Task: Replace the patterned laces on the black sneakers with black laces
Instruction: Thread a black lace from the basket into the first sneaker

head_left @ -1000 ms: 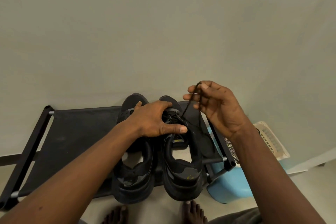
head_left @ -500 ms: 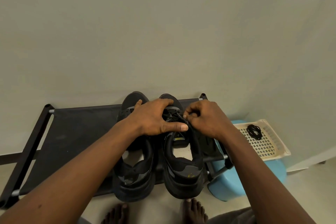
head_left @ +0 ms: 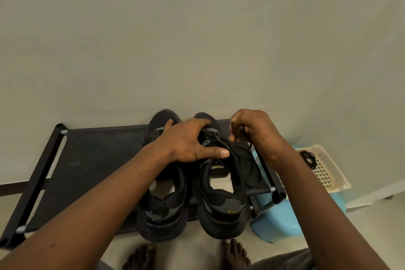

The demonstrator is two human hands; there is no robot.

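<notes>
Two black sneakers stand side by side on a black fabric shoe rack (head_left: 92, 160), heels toward me. My left hand (head_left: 188, 142) lies spread over the laced front of both, thumb pressing the tongue of the right sneaker (head_left: 223, 199); the left sneaker (head_left: 163, 210) is partly under my forearm. My right hand (head_left: 252, 129) pinches a thin black lace (head_left: 219, 139) just above the right sneaker's eyelets, a loop of it hanging by my wrist. A coiled bundle of black lace (head_left: 308, 158) lies in a cream basket.
The cream perforated basket (head_left: 328, 171) sits on a light blue stool (head_left: 282, 219) at the rack's right end. A plain wall rises right behind the rack. My bare feet (head_left: 233, 254) stand on the floor just below the sneakers.
My right hand came down from a raised pull of the lace to the eyelets, then lifted slightly up and right with the lace pinched. My left hand stayed put on the sneakers.
</notes>
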